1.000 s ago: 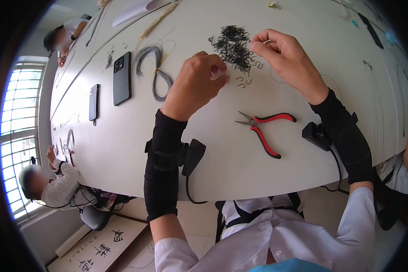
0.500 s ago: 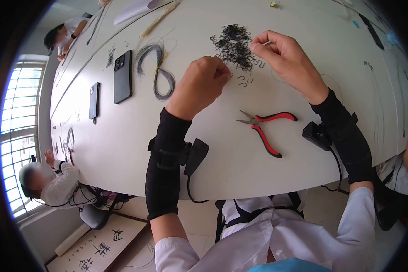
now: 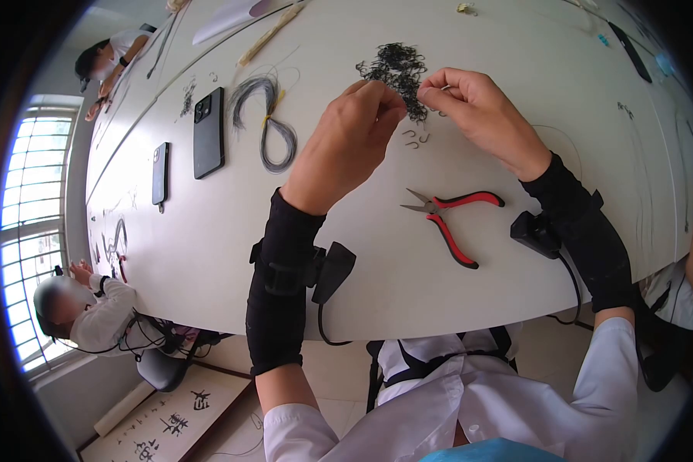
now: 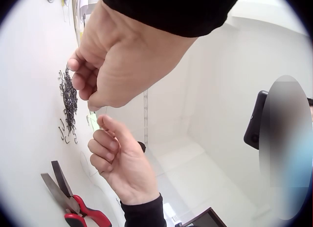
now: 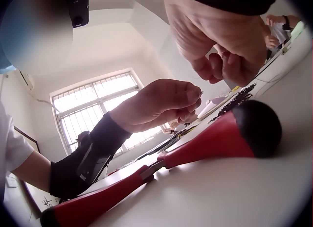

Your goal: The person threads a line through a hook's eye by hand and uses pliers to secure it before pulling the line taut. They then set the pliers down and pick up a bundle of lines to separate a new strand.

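My left hand (image 3: 345,138) hovers beside a pile of black fish hooks (image 3: 389,65), thumb and forefinger pinched together. In the right wrist view a tiny dark tip of a fish hook (image 5: 201,93) pokes out between those fingertips. Facing it, my right hand (image 3: 481,115) pinches a thin clear fishing line (image 3: 576,146), which curves away over the table behind that hand. The pinched part is hidden by the fingers. Several loose hooks (image 3: 413,143) lie just below the pile. Red-and-black pliers (image 3: 433,205) lie with their jaws apart, nearer my body.
Left of my hands lie a bundle of grey line (image 3: 285,150) tied in yellow, a large dark phone (image 3: 208,142) and a smaller phone (image 3: 159,173). A black knife-like tool (image 3: 630,52) lies far right. Other people sit at the table's left side.
My left hand has turned and moved right, toward the right hand. The right hand has shifted slightly down and left, so the fingertips are closer together. The pliers stay put.
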Demonstrator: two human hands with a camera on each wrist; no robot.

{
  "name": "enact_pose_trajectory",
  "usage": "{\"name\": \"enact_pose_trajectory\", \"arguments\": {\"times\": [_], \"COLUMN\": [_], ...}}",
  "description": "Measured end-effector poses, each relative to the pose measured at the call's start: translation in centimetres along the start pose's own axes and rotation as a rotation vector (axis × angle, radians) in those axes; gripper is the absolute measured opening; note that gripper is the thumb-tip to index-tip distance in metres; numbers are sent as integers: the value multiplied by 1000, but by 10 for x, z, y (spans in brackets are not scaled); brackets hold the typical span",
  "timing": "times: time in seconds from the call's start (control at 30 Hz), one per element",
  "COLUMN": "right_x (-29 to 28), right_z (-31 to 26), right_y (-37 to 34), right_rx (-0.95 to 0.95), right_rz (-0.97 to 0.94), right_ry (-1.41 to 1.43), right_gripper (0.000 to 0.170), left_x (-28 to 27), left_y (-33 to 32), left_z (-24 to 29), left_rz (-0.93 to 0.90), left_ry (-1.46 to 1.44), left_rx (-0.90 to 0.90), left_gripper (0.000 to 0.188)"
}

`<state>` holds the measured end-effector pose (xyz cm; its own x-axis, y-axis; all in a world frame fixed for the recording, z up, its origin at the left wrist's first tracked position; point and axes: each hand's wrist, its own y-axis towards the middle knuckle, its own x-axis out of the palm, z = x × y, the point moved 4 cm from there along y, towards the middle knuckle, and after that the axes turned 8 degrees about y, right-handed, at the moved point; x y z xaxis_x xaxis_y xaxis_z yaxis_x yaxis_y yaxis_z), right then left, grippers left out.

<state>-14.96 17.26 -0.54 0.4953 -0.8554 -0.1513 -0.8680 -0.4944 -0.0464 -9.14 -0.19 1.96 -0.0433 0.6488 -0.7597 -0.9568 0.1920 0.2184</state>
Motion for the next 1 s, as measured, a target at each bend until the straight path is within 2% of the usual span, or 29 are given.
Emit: {"name": "enact_pose_trajectory", "arguments": {"times": [0.13, 0.37, 0.47, 0.57, 0.67, 0.77, 1.0], "right_x": [4, 6, 6, 4, 1, 3, 5], "right_z": [-4, -5, -5, -4, -4, -9, -11], "right_y": [-6, -6, -5, -3, -1, -5, -7], "right_rx": [134, 109, 75, 23, -15, -38, -37], "right_rz": [-91, -101, -48, 20, 23, 22, 29], "right_ry": [47, 72, 85, 102, 131, 154, 111], "right_gripper": [24, 25, 24, 24, 26, 29, 26], "left_x": [0, -1, -3, 0, 9, 15, 18], "left_y": [1, 2, 5, 4, 4, 4, 1], "left_z": [5, 4, 2, -3, -2, -1, -4], "left_rz": [16, 61, 193, 214, 145, 153, 102], "left_ry": [25, 22, 33, -217, -403, -618, -830], "left_rx": [61, 112, 85, -253, -347, -360, -425], "left_gripper": [11, 10, 13, 16, 24, 27, 26]}}
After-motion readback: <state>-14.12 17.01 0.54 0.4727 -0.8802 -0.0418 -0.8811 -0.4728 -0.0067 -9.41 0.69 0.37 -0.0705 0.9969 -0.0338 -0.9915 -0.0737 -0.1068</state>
